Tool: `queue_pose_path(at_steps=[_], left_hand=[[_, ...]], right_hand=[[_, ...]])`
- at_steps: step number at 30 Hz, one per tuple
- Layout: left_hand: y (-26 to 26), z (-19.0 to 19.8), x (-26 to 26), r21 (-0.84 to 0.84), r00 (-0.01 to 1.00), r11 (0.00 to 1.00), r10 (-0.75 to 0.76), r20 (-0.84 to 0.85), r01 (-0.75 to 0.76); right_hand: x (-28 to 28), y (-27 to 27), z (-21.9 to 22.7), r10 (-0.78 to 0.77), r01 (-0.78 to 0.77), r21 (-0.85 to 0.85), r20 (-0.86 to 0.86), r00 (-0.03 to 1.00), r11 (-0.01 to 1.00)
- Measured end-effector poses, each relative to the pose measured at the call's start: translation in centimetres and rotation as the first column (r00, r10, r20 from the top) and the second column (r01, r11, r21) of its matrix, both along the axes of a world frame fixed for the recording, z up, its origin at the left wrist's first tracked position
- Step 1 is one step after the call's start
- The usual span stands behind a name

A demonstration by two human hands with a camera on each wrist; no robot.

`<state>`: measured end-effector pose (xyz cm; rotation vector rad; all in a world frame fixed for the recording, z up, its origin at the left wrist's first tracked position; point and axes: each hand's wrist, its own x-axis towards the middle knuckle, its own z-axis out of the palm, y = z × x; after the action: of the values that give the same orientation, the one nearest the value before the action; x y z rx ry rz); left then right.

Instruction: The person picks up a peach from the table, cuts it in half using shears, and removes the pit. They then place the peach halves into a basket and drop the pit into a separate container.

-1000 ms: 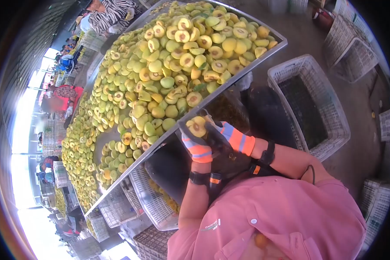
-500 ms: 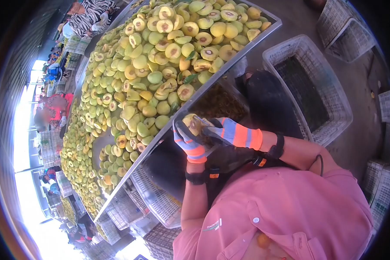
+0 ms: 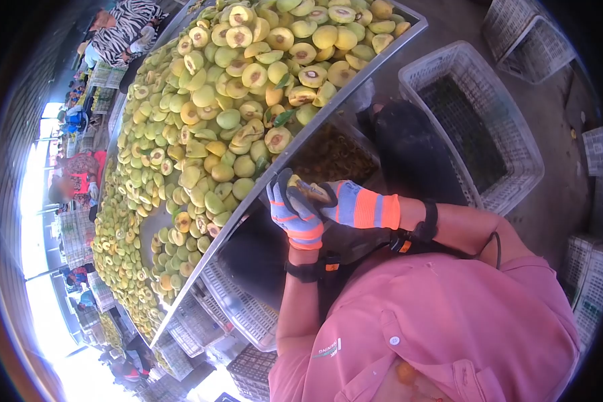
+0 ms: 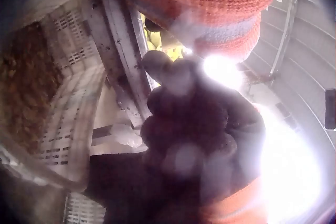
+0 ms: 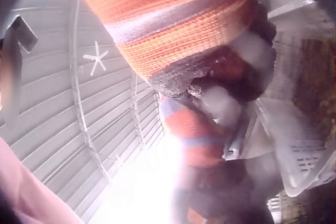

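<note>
Item: one yellow fruit [image 3: 307,190], position between the hands, just inside the rim of the counter [image 3: 355,94]; mostly hidden by gloved fingers.

Latest change: cut face, turned up with its pit showing a second ago, now mostly covered; a judgement: handling of this piece is under way and unfinished.

Left hand [image 3: 295,214]: curled round the fruit, gripping it. Right hand [image 3: 356,204]: fingers bent in against the fruit; whether they pinch it or a tool, cannot tell.

Against the earlier frame: hands closer together over the fruit; heap of cut fruit [image 3: 228,120] on the counter much the same.
</note>
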<state>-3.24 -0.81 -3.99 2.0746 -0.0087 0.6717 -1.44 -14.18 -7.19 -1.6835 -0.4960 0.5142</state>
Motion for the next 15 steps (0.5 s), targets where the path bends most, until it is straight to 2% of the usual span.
queue_pose_path(at_steps=[3,6,7,10,12,13,15], left_hand=[[0.3,-0.6,0.0,-0.009,1.000,1.000,-0.003,-0.001,0.003],[0.6,-1.5,0.0,-0.305,0.995,0.952,-0.010,-0.099,-0.021],[0.7,-1.6,0.0,-0.273,0.995,0.962,-0.011,-0.097,-0.016],[0.4,-0.5,0.1,-0.106,0.995,0.994,0.003,-0.098,-0.013],[-0.4,1.1,0.0,0.101,0.995,0.995,0.032,-0.098,-0.022],[-0.3,0.9,0.1,0.071,0.997,0.997,0.023,-0.073,-0.018],[-0.1,-0.1,0.4,0.014,1.000,1.000,0.007,-0.016,-0.006]], right_hand=[[0.0,-0.4,0.2,0.027,-0.019,-0.097,0.083,0.996,0.995],[0.1,-0.7,0.5,0.042,-0.021,-0.160,0.133,0.990,0.987],[0.0,-0.8,0.4,0.047,-0.019,-0.181,0.150,0.988,0.983],[0.0,-0.4,-0.3,0.026,-0.017,-0.078,0.105,0.994,0.997],[-0.3,-0.3,0.2,0.001,0.025,0.107,-0.242,0.970,0.994],[-0.4,-0.2,0.7,0.015,0.069,0.192,-0.405,0.914,0.979],[-0.4,0.0,0.6,0.033,0.077,0.221,-0.453,0.891,0.972]])
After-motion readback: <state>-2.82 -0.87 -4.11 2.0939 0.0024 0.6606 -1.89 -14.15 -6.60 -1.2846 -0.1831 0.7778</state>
